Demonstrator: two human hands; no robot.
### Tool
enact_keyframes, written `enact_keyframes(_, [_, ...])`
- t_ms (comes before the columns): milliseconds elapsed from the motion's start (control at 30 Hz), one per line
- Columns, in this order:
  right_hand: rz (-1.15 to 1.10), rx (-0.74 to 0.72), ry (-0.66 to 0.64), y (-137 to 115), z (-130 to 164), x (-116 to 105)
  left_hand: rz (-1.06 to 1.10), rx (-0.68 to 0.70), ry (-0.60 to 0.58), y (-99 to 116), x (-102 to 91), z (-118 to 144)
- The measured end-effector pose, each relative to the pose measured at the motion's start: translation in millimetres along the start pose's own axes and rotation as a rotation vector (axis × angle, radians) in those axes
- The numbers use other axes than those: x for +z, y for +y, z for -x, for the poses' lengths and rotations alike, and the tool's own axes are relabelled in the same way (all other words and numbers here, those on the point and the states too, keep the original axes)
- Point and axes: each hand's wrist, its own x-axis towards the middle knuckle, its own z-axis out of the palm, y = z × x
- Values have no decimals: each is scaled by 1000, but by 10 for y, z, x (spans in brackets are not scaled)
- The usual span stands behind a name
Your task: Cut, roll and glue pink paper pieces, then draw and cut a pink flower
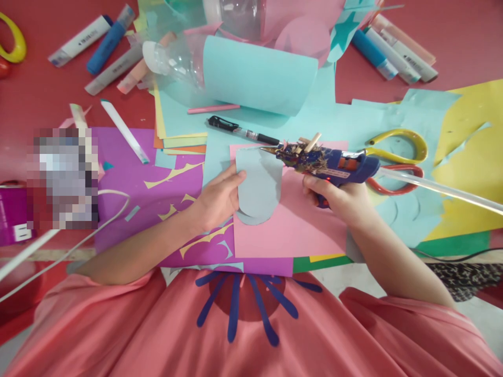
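Between the thumb and fingers of my left hand (pixel 222 196) is the left edge of a grey-blue paper cutout (pixel 259 183) with a rounded lower end. A second rounded paper edge shows just beneath it. My right hand (pixel 343 196) is wrapped round the handle of a blue glue gun (pixel 334 165). The gun's metal nozzle points left, at the upper part of the cutout, and a clear glue stick (pixel 440 186) juts from its back. Dried strands and bits cling to its front. Pink paper (pixel 294 225) lies below both hands.
A clear bottle wrapped in light blue paper (pixel 259 73) lies beyond my hands. A black pen (pixel 239 131) and scissors (pixel 396 146) are near the glue gun. Markers (pixel 106 47) lie at both sides. Purple paper (pixel 129 220) with scraps spreads left; a white cable (pixel 98 230) crosses there.
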Motion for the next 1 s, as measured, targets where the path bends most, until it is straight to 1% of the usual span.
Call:
enact_keyframes(133, [-13,-2,0,-40,-4,8,-3,0,21,10,12,8])
enact_keyframes(267, [-19,-2,5,-67,-9,5,4,14,15,26,20,10])
enact_keyframes(633, [-41,11,25,-70,-2,-3,-16,23,62,54,23,11])
enact_keyframes(867, [-44,18,32,-52,4,-10,-5,35,47,53,5,7])
enact_keyframes(1000, [-54,19,40,-33,3,-20,0,47,58,62,12,7])
